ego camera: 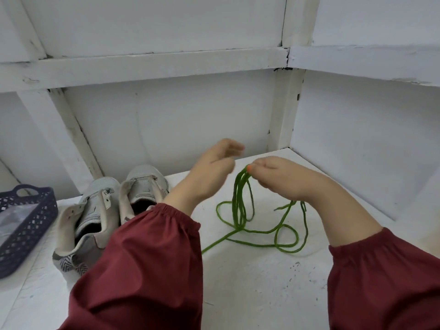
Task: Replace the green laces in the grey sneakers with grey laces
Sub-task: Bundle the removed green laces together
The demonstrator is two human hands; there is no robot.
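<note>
Two grey sneakers (pixel 102 210) stand side by side on the white table at the left, with no laces in their eyelets; my left sleeve hides part of the nearer heels. My right hand (pixel 281 175) pinches a bunch of green laces (pixel 240 210) by several loops, and the rest of the laces trail in loose coils on the table below. My left hand (pixel 214 172) hovers just left of the bunch, blurred, fingers apart and holding nothing. No grey laces are visible.
A dark blue perforated basket (pixel 26 225) with a clear plastic bag inside sits at the left edge. White panelled walls (pixel 166 129) close the table off at the back and on the right. The white table (pixel 262 282) is scuffed.
</note>
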